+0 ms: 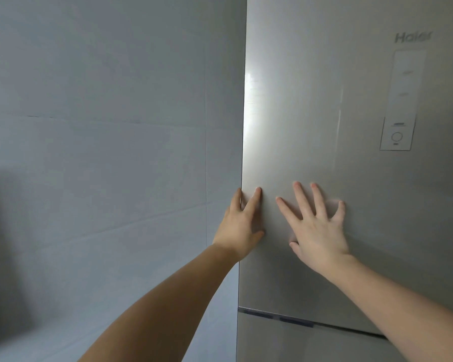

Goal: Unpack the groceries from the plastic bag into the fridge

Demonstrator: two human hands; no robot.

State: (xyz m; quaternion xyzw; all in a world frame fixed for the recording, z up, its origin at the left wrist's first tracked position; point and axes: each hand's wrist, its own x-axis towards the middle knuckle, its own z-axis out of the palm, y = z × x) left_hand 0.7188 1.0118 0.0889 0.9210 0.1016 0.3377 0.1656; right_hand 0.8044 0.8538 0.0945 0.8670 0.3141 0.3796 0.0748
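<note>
Head view. A steel-grey fridge [351, 126] fills the right half of the frame, its upper door closed. A pale tiled wall [102, 126] fills the left half, meeting the fridge's left edge just right of centre.

Two hands, both on the upper door, lower centre. Left hand [242, 226]: fingers straight, one fingertip on the door face, the others reaching over the door's left edge; whether they hook behind it I cannot tell. Right hand [317, 226]: fingers spread wide, palm flat against the door face, just right of the left hand, not touching it. Neither hand holds anything. Both forearms, bare, rise from the bottom edge.

On the door, upper right: one brand logo [413, 37], blurred but reading Haier; below it one tall control panel [403, 100] with a round mark near its foot.

One dark seam [311, 322] crosses the fridge at lower right, parting the upper door from a second door [298, 346] below. Doors counted: two. A bright glare streak runs down the upper door's left edge.
</note>
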